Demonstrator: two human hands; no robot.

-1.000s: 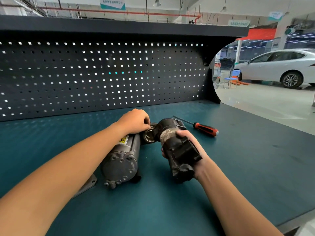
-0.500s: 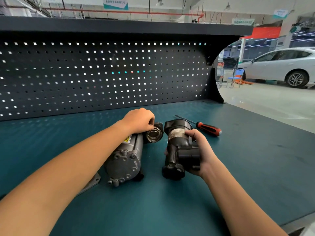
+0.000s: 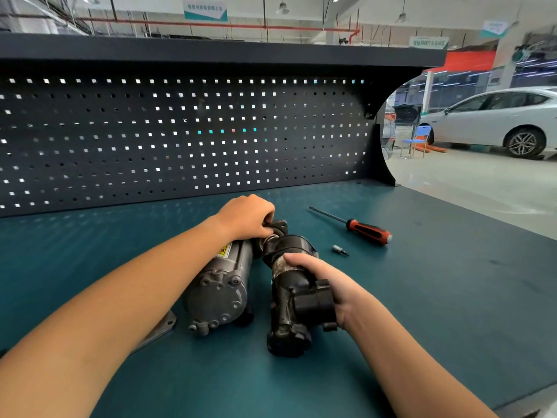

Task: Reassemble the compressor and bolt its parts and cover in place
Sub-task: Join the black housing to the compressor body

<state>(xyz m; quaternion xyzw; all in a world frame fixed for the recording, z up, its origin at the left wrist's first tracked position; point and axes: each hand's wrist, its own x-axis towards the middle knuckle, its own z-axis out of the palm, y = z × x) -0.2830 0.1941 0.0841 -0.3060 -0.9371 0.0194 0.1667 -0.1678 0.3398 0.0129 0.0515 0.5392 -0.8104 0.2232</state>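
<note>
Two grips: left hand (image 3: pixel 245 217) pinches grey metal cylinder (image 3: pixel 221 285); right hand (image 3: pixel 330 282) wraps grimy black housing (image 3: pixel 287 300).

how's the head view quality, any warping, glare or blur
Head view: wide-angle stretch swells the left forearm and right forearm toward the bottom corners; backlight shows through the pegboard holes as bright squares; the grey motor housing carries a soft sheen, no hard glare; the screwdriver and white car look sharp.
</note>
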